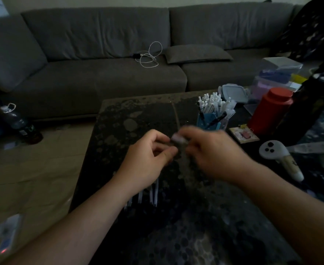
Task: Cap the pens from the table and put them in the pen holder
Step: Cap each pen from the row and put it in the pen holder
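Over the middle of the dark table [138, 115], my left hand [147, 159] and my right hand [214, 152] meet fingertip to fingertip. Between them is a small pale piece, a pen or its cap [177, 139], blurred by motion; my right fingers pinch it. My left fingers are curled toward it, and whether they hold anything is hidden. Several loose white pens [153, 194] lie on the table under my left wrist. A blue pen holder [210, 121] full of white capped pens stands at the back right of the table.
A red canister [270, 109], a dark bottle [306, 111], clear plastic boxes [276, 77], a small card [243, 135] and a white controller [277, 155] crowd the table's right side. A grey sofa [99, 64] with a white cable [149, 54] stands behind. A bottle [21, 125] lies on the floor at left.
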Action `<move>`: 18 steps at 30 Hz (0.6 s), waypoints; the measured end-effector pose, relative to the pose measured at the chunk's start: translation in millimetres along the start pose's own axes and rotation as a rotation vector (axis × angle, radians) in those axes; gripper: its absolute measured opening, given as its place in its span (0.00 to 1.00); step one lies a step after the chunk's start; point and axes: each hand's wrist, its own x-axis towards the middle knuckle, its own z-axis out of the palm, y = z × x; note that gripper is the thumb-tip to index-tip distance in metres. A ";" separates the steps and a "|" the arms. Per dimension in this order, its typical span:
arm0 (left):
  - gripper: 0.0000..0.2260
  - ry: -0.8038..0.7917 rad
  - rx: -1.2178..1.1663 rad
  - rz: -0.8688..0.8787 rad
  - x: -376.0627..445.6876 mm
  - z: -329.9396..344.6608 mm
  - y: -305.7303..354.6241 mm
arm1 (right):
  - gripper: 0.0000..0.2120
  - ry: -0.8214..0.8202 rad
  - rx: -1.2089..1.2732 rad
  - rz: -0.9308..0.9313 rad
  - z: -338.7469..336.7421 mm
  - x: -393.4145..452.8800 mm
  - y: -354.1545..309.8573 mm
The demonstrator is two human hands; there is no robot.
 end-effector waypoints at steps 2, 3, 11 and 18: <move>0.08 -0.027 0.010 -0.002 2.6 3.0 1.5 | 0.25 0.223 0.108 0.144 -30.0 1.8 18.7; 0.08 -0.041 0.041 0.009 2.6 5.1 1.5 | 0.25 0.390 0.162 0.219 -44.7 3.1 33.7; 0.07 -0.123 0.195 -0.058 -2.3 8.0 -10.7 | 0.23 0.973 0.391 0.462 -59.3 26.4 100.8; 0.09 -0.147 0.204 -0.067 -1.8 4.2 -19.1 | 0.23 1.142 0.511 0.435 -54.7 44.4 114.3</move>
